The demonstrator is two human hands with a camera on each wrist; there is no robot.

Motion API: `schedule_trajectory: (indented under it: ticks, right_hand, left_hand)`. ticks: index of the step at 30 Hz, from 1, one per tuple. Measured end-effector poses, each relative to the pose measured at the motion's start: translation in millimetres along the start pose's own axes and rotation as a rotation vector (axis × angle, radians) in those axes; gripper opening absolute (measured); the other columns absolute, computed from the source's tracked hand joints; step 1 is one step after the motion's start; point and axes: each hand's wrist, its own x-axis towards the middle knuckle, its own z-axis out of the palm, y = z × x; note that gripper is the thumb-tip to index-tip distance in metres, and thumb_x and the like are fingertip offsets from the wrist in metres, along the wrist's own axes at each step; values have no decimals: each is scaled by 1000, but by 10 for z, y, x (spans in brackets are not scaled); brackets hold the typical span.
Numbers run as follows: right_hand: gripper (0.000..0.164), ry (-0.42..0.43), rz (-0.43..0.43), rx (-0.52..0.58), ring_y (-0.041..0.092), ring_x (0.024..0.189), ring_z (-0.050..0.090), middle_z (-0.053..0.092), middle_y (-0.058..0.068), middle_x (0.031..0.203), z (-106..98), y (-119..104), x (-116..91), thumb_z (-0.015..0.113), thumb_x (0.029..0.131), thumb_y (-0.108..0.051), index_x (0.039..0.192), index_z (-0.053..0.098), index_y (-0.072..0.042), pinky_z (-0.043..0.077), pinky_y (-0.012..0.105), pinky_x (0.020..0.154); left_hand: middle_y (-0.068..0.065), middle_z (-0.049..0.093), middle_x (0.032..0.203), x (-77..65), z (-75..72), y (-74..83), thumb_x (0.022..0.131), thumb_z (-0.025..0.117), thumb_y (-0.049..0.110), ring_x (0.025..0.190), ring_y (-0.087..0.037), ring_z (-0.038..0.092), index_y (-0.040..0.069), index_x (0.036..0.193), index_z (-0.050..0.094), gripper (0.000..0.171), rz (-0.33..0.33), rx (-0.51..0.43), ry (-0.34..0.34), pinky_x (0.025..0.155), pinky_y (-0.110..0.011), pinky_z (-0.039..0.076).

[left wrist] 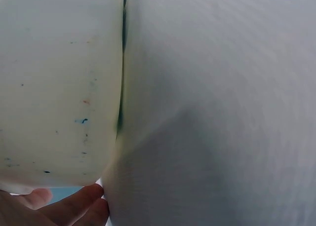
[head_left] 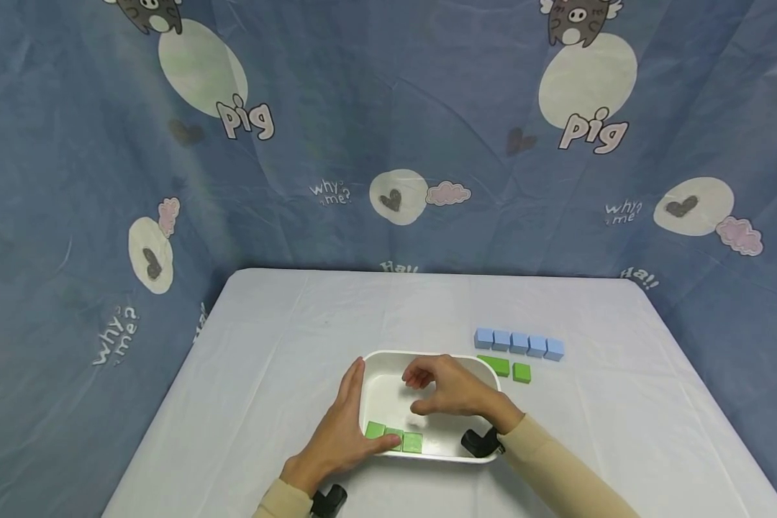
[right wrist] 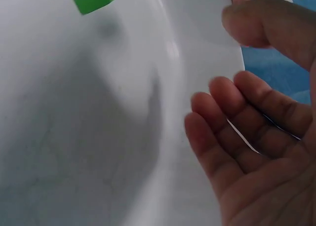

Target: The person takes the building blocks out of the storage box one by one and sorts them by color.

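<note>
A white tray (head_left: 440, 450) stands near the front of the table, with several green cubes (head_left: 412, 442) in a row along its near wall. At the tray's left front corner, my left hand (head_left: 339, 428) holds it, fingers along the outer left side and thumb over the near rim by the cubes. The tray's outer wall (left wrist: 59, 88) fills much of the left wrist view, fingers (left wrist: 74, 206) at its bottom edge. My right hand (head_left: 453, 388) hovers over the tray, fingers bent loosely and thumb apart, nothing held. In the right wrist view its fingers (right wrist: 207, 142) show above the tray.
Behind the tray's right back corner lie a green block (head_left: 494, 365) and a single green cube (head_left: 521, 373). A row of blue cubes (head_left: 519, 343) lies farther back. A white cloth (head_left: 285, 324) covers the table; a blue printed curtain (head_left: 337, 129) hangs behind it.
</note>
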Motion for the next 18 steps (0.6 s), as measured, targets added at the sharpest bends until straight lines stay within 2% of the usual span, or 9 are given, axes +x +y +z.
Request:
schedule_trajectory:
  ticks: [5,11,18]
  right_hand:
    - [37,-54,-22,8,19,87,68,71,5,95,41,29,3,86,74,-7,107,70,-3,57,32,81]
    - [39,-150,3,5,15,87,67,70,3,94,80,14,-2,89,70,-6,104,70,-4,55,28,82]
    - [46,-233,6,-76,6,87,62,67,-5,93,132,35,9,95,65,-10,102,69,-9,51,21,83]
  left_hand:
    - [-8,11,169,-1,4,3,68,88,61,134,-34,48,7,164,8,136,10,3,14,102,-53,46]
    - [-9,12,169,-6,7,-3,68,88,60,134,-34,47,6,164,8,137,16,-1,18,101,-53,46]
    - [-9,12,169,1,0,8,69,88,59,133,-33,48,7,164,7,136,13,-1,9,101,-54,46]
